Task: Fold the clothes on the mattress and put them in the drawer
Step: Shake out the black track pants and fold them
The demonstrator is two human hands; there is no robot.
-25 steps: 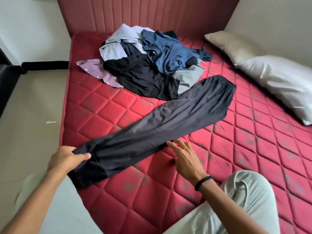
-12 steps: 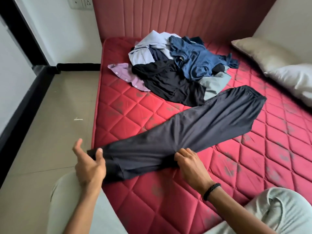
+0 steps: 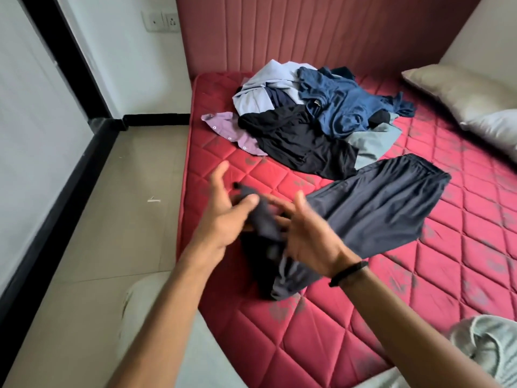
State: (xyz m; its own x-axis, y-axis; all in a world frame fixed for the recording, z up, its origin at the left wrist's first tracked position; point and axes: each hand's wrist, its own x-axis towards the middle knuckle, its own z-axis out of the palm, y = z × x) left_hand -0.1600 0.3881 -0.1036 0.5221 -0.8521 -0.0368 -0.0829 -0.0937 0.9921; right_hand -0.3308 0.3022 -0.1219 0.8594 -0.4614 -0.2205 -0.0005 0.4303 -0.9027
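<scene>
Dark trousers (image 3: 372,208) on mattress (image 3: 419,275), waistband end toward clothes pile (image 3: 313,119). Left hand (image 3: 223,217) pinches lifted leg end, thumb on top. Right hand (image 3: 307,236) beside fold, fingers spread; motion-blurred.

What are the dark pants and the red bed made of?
The dark pants look like thin, smooth, slightly shiny cloth, maybe polyester: they drape in soft folds and catch the light. The red mattress looks like padded woven fabric, stitched into diamond quilting with faded grey prints.
</scene>
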